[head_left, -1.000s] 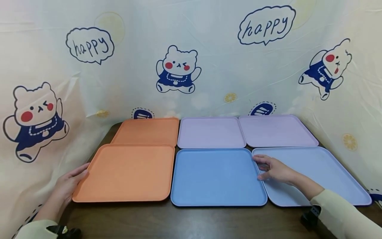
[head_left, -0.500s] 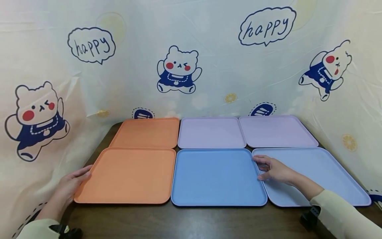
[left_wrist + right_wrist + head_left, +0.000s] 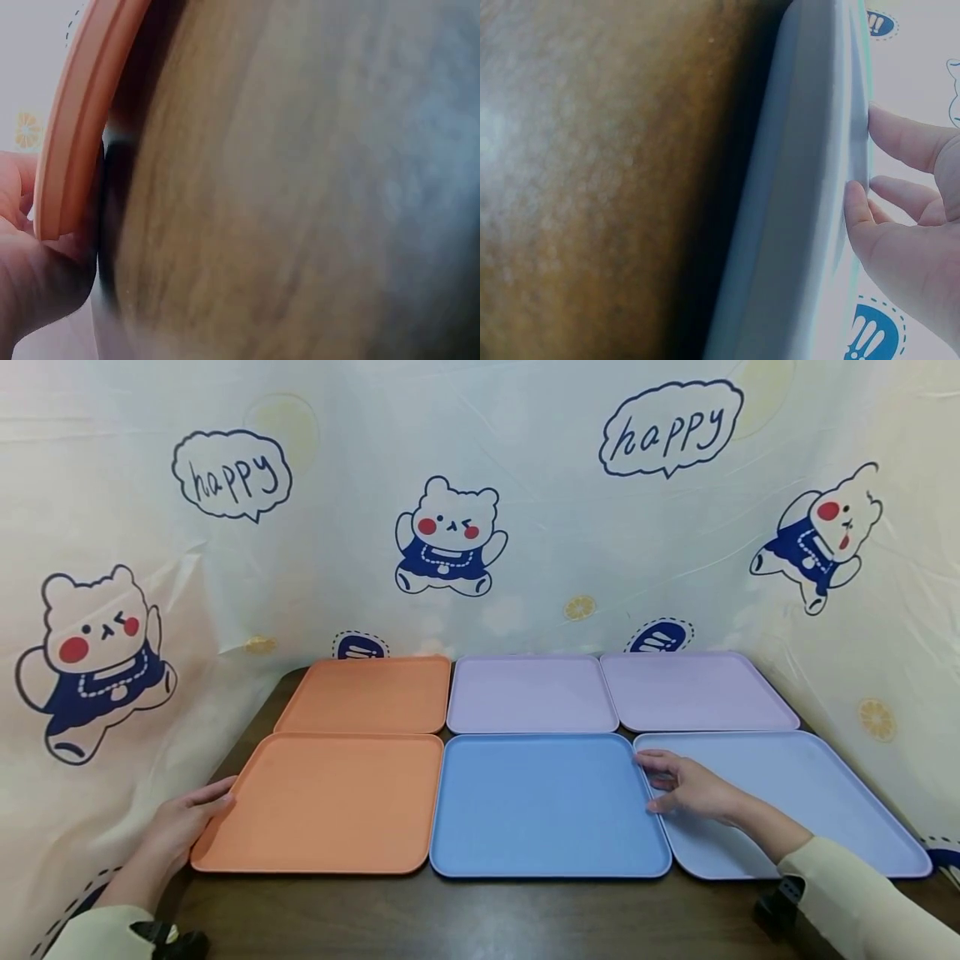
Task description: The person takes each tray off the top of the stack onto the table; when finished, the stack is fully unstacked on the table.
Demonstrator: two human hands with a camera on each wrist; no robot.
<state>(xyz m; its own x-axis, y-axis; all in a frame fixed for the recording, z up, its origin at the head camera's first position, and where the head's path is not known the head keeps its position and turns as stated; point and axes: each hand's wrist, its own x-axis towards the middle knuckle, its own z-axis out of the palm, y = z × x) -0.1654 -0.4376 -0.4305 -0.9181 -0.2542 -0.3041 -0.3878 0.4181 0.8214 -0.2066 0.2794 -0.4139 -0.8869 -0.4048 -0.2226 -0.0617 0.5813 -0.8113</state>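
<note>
In the head view, my left hand (image 3: pixel 174 833) grips the left edge of the front orange tray (image 3: pixel 322 806). Close up in the left wrist view, that tray's rim (image 3: pixel 79 127) sits against the hand, whose fingers are partly hidden behind it. My right hand (image 3: pixel 693 787) reaches over the pale blue tray (image 3: pixel 795 802) and touches the right edge of the middle blue tray (image 3: pixel 547 806) with its fingertips. In the right wrist view, the thumb and fingers of the right hand (image 3: pixel 915 202) lie against a tray rim, fairly straight.
Behind stand another orange tray (image 3: pixel 367 693) and two lilac trays, one in the middle (image 3: pixel 532 693) and one at right (image 3: pixel 693 691). Brown wooden table (image 3: pixel 480 914) shows along the front. A bear-printed cloth (image 3: pixel 315 568) hangs behind and at both sides.
My left hand and the front orange tray have moved slightly right and toward me, the tray's far edge dropping lower, closer beside the blue tray. The right hand has stayed put.
</note>
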